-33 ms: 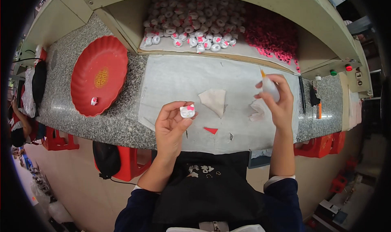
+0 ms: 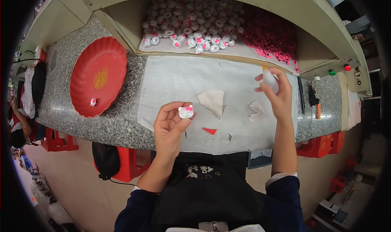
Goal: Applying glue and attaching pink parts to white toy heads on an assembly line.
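The small white cat-eared piece [image 2: 186, 112] with a pink bow is held above the paper sheet [image 2: 171, 79], its decorated face up. It looks light, stiff and smooth, so it could slip; its rounded sides seem the safest hold, leaving the bow untouched. The left hand [image 2: 168, 124] has its fingers closed around those edges. To the right, the right hand [image 2: 279, 90] grips a translucent bottle [image 2: 270, 81], orange tip up; the body is likely soft and squeezable, best held lightly below the tip. Between the hands lies a pale scrap [image 2: 212, 102]. Farther out, a red dish [image 2: 86, 67] stands on the speckled table [image 2: 130, 124], and white pieces [image 2: 195, 24] crowd the shelf.
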A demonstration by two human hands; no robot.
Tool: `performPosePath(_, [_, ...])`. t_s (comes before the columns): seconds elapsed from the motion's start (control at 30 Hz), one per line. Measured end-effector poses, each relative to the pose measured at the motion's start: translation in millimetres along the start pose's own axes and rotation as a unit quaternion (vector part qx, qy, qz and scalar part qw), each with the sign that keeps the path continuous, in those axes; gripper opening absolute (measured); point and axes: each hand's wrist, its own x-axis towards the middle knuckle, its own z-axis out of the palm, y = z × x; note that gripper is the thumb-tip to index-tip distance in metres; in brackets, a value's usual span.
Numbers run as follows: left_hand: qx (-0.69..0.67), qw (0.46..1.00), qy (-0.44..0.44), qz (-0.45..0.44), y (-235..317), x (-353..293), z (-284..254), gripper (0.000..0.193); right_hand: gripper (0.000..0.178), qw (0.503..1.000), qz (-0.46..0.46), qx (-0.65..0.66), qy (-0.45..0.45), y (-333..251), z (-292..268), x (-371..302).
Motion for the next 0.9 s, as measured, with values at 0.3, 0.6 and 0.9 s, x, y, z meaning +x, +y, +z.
performPosePath(0.3, [0.017, 1.0, -0.01, -0.022, -6.7, 6.6, 7.2, 0.034, 0.023, 0.806, -0.101, -0.584, 0.004, 69.2, -27.5, 92.2])
performPosePath(0.6, [0.016, 0.999, -0.033, -0.017, -9.0, 2.3, 2.6, 0.033, 0.007, 0.95, -0.103, -0.296, 0.02, 25.5, -5.2, 28.8])
performPosePath(0.9, [0.026, 0.989, -0.137, -0.052, -11.8, -7.8, 14.1, 0.032, 0.006, 0.948, 0.237, 0.155, -0.147, 0.3, 61.0, -59.5])
